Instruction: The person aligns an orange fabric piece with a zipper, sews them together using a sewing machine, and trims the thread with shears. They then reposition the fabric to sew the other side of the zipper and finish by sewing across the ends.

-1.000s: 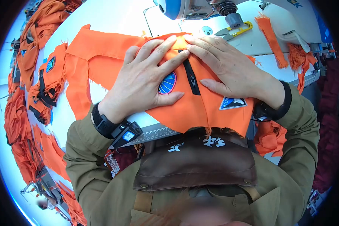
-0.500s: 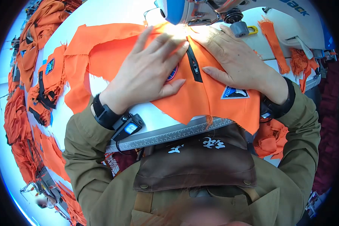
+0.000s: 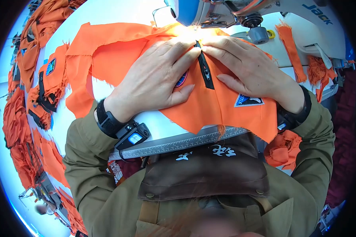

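Across the front edge of the white worktop point(image 3: 162, 121) lies an orange cloth panel point(image 3: 241, 118); your left hand point(image 3: 156, 75) and right hand point(image 3: 251, 71) press it flat, fingers unclenched, the straight black zipper point(image 3: 204, 65) running edgeward between them.

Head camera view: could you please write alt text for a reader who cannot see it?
A person's left hand and right hand lie on orange fabric at a lit sewing machine, with a black zipper between them. A triangular patch shows below the right hand; more orange cloth is heaped at far left.
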The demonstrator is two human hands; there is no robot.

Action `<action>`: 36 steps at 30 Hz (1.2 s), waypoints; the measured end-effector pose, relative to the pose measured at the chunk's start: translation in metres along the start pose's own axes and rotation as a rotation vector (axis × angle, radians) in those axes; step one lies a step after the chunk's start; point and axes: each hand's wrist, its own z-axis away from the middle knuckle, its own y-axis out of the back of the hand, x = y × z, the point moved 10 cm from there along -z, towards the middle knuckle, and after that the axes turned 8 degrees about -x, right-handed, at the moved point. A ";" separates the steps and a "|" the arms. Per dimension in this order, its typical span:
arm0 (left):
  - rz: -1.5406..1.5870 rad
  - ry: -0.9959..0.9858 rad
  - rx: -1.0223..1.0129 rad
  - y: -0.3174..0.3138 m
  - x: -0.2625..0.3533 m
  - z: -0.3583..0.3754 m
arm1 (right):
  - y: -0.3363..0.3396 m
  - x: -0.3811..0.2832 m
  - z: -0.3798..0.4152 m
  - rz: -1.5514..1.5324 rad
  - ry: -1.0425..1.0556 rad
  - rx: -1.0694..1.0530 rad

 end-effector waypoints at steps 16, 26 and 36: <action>-0.001 0.032 -0.008 -0.002 -0.001 0.001 | -0.004 0.010 0.002 -0.087 -0.049 -0.070; 0.012 0.029 -0.009 -0.002 -0.001 0.001 | 0.000 0.008 0.002 -0.051 -0.022 0.014; -0.062 0.042 0.016 0.004 0.003 0.002 | 0.000 0.006 0.001 0.000 -0.033 0.011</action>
